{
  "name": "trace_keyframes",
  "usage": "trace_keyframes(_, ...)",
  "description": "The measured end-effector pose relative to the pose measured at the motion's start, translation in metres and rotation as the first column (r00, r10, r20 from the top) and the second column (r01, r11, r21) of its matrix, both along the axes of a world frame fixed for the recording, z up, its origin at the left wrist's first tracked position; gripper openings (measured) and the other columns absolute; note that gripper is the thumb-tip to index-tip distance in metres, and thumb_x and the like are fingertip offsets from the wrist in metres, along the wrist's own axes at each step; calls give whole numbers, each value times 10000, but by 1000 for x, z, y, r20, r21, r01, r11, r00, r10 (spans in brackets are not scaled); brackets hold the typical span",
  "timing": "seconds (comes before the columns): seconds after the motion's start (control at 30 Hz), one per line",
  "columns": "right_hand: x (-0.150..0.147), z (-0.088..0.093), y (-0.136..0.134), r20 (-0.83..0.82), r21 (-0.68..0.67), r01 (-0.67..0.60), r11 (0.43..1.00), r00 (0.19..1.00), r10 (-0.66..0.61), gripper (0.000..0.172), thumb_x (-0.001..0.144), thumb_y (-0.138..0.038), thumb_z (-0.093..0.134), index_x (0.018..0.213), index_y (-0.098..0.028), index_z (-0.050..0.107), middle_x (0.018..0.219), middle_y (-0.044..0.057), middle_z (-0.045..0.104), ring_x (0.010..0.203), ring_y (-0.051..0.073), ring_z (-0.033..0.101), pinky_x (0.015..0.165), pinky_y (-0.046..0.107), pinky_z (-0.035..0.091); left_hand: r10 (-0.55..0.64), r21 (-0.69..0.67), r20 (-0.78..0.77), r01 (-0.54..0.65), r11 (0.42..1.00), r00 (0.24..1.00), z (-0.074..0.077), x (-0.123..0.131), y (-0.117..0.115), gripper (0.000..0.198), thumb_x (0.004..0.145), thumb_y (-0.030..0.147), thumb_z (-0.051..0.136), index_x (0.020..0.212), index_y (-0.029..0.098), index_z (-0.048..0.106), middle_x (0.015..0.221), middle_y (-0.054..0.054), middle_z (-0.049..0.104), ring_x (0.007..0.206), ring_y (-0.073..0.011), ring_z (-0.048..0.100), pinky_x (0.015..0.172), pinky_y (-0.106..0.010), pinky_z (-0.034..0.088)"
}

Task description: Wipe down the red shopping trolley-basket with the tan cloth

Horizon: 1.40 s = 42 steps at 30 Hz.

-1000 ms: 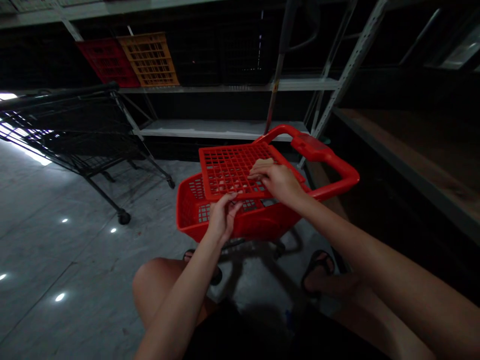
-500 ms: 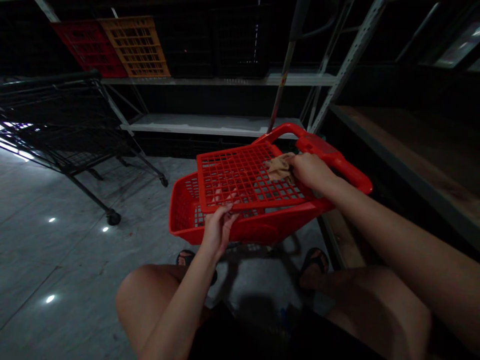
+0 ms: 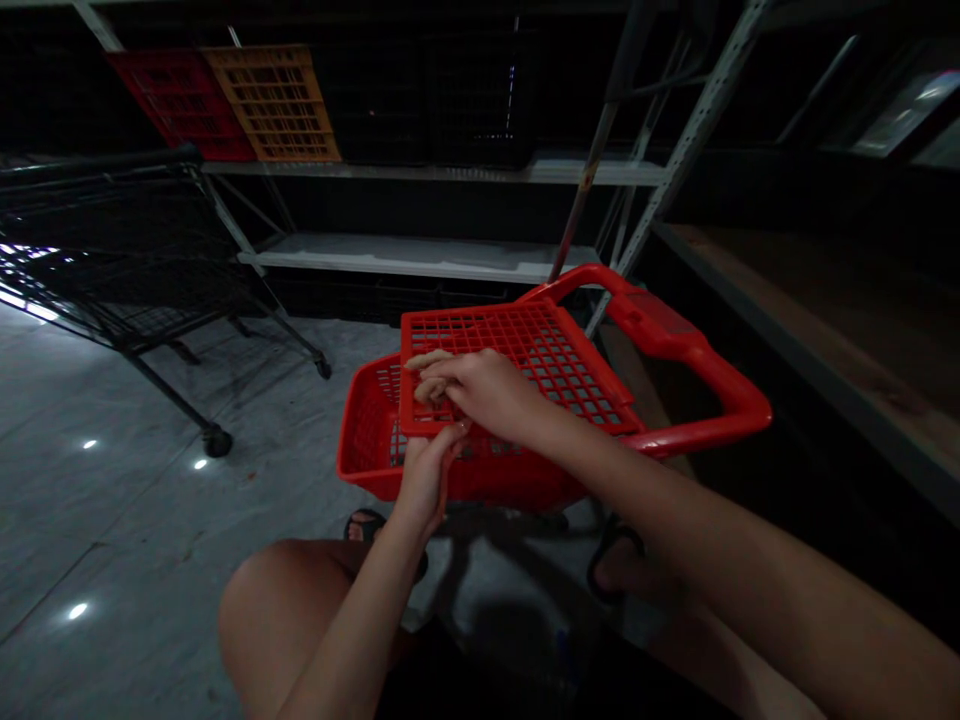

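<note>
A small red plastic shopping cart (image 3: 367,440) stands on the floor in front of my knees, its red handle (image 3: 675,350) to the right. A red grid flap (image 3: 555,350) lies tilted over the basket. My left hand (image 3: 427,470) grips the near left edge of that flap, fingers curled round it. My right hand (image 3: 480,390) presses a tan cloth (image 3: 427,362) onto the flap's near left corner, fingers closed over it; only a strip of cloth shows.
A black wire shopping cart (image 3: 142,270) stands on the grey tiled floor (image 3: 97,540) at left. Metal shelves (image 3: 420,258) run behind, with a red crate (image 3: 180,105) and an orange crate (image 3: 274,100) on top. A wooden shelf (image 3: 825,320) runs along the right.
My right hand has slid with the cloth from the flap's far right, near the handle, across to its near left corner. The left hand has kept its grip on the flap's edge.
</note>
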State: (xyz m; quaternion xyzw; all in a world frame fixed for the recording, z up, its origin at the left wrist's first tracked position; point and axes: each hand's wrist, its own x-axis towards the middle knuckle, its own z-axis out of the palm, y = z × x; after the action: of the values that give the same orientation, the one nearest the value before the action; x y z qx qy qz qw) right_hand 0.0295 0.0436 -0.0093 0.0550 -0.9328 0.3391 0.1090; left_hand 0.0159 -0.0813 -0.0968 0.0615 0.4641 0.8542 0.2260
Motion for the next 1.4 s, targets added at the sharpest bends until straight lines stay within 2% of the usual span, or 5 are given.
trace_keyframes(0.23, 69, -6, 101, 56, 315, 433, 844, 880, -472, 320, 959, -146, 544, 1051, -212, 844, 1091, 97, 839, 1009, 262, 792, 899, 324, 563, -48, -157, -316, -2, 988, 947, 47, -6, 8, 416, 713, 351, 960, 1060, 197, 790, 1030, -65, 834, 1040, -277, 778, 984, -361, 600)
trace_keyframes(0.7, 152, -9, 101, -110, -363, 620, 696, 713, -692, 658, 776, -622, 779, 1297, -233, 674, 1206, 123, 800, 1134, 356, 756, 990, 518, 605, -234, -389, -772, -149, 909, 591, 154, 32, 103, 530, 776, 683, 860, 993, 201, 811, 822, -119, 758, 1022, -384, 742, 956, -380, 515)
trace_keyframes(0.93, 187, -18, 131, -206, -486, 731, 478, 436, -876, 534, 837, -661, 663, 1188, -267, 743, 1205, 86, 805, 1160, 349, 740, 1079, 553, 553, -320, -273, -830, 167, 947, 457, 126, 65, 155, 462, 950, 458, 723, 1376, 280, 719, 1457, -96, 697, 1341, -350, 645, 1191, -432, 458)
trace_keyframes(1.2, 224, -28, 180, -101, -748, 585, 313, 366, -925, 501, 744, -727, 789, 945, -270, 747, 877, 42, 822, 836, 315, 789, 807, 498, 676, -320, -185, -700, 270, 945, 638, 75, 57, 194, 324, 779, 152, 829, 1084, 256, 795, 1289, -109, 741, 1353, -348, 621, 1316, -513, 324)
trace_keyframes(1.4, 230, -28, 185, -86, -836, 459, 301, 432, -898, 550, 676, -639, 858, 1031, -252, 695, 953, 41, 822, 892, 278, 796, 835, 441, 673, -364, -322, -921, 257, 911, 138, 98, 92, 218, 283, 964, 237, 642, 1227, 261, 746, 1296, -102, 736, 1227, -298, 686, 1159, -430, 509)
